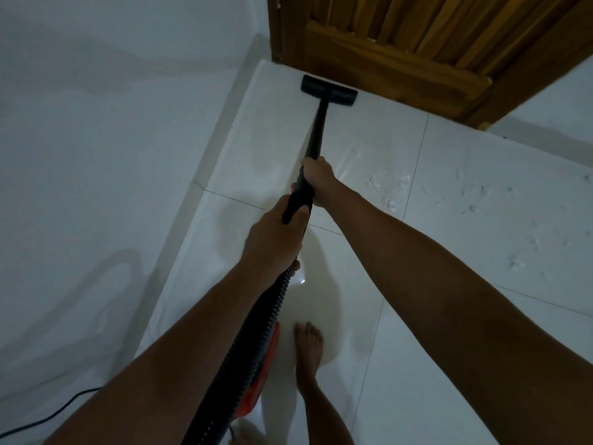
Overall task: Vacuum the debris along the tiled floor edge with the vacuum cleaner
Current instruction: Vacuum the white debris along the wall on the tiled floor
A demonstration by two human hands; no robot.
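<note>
Nearest us: one ribbed black hose (256,345), one orange vacuum body (266,364), one bare foot (308,348).

Our left hand (272,242) wraps the black rigid wand (316,133) at its lower end; our right hand (317,181) grips just above, nearer the head.

The wand runs straight away from us to one flat black floor nozzle (329,90), touching the tiled floor (449,348) beside the brown slatted wooden door (401,43).

White debris flecks (391,203), too many to count, lie well right of the nozzle.

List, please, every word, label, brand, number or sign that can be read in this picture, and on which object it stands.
None: no readable text shows anywhere.
The black vacuum wand, its floor head and the orange vacuum body show no legible marking; the picture is dim.
</note>
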